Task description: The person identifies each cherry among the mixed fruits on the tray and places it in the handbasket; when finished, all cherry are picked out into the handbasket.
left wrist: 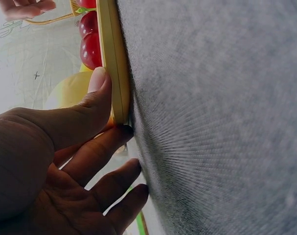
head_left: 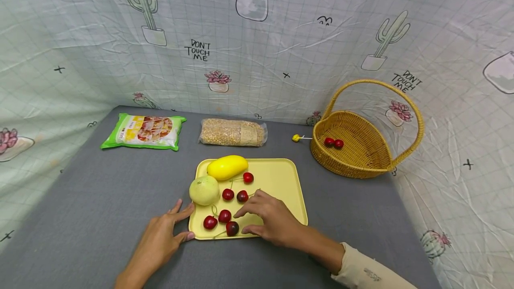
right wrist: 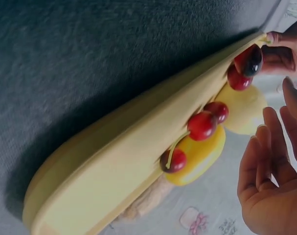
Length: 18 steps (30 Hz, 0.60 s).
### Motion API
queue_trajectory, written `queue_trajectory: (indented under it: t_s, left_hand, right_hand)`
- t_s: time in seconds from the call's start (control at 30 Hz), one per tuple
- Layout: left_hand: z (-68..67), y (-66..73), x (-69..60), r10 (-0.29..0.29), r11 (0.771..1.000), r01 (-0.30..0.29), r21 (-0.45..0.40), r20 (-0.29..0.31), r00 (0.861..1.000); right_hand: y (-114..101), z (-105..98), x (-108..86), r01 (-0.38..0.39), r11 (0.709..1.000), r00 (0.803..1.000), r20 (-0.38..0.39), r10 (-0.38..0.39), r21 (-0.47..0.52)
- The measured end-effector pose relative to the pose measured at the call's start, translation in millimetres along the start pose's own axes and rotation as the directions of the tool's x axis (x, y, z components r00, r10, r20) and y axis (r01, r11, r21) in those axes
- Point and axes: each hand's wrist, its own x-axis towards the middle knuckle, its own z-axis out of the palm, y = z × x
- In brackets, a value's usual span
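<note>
A shallow pale-yellow tray (head_left: pixel 277 173) lies on the table with several dark-red cherries (head_left: pixel 228 194), a smooth yellow mango-like fruit (head_left: pixel 227 167) and a round pale-green fruit (head_left: pixel 204 190). At its lower-left corner my left hand (head_left: pixel 162 231) touches the edge. The left wrist view shows the thumb against the rim (left wrist: pixel 109 44) and the other fingers extended beside and below it. My right hand (head_left: pixel 271 217) is over the tray's front half, fingers loosely bent and spread from the thumb, just right of the nearest cherries. Nothing is between those fingers in the right wrist view.
Right of the tray stands a wicker basket (head_left: pixel 345 172) with a tall handle and two cherries (head_left: pixel 334 142) inside. A yellow-wrapped lollipop (head_left: pixel 296 138) lies beside it. Behind are a green-and-white food bag (head_left: pixel 144 132) and a clear pack of grains (head_left: pixel 233 132), near the patterned cloth backdrop.
</note>
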Motion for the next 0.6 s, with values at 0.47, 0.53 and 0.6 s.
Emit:
queue_trajectory:
  t_s: [0.47, 0.53, 0.6]
  left_hand:
    - [0.5, 0.3, 0.8, 0.006, 1.0, -0.006, 0.001, -0.001, 1.0]
    - [0.4, 0.7, 1.1, -0.002, 1.0, 0.002, 0.001, 0.006, 1.0]
    - [0.5, 0.9, 1.3, -0.006, 1.0, 0.006, 0.002, 0.009, 1.0]
  right_hand:
    - [-6, 11, 13.4, -0.081, 0.991, 0.968, 0.228, 0.104, -0.109]
    - [-7, 13, 15.0, -0.077, 0.989, 0.965, 0.241, 0.106, -0.129]
    - [-7, 14, 16.3, -0.07, 0.988, 0.963, 0.25, 0.104, -0.14]
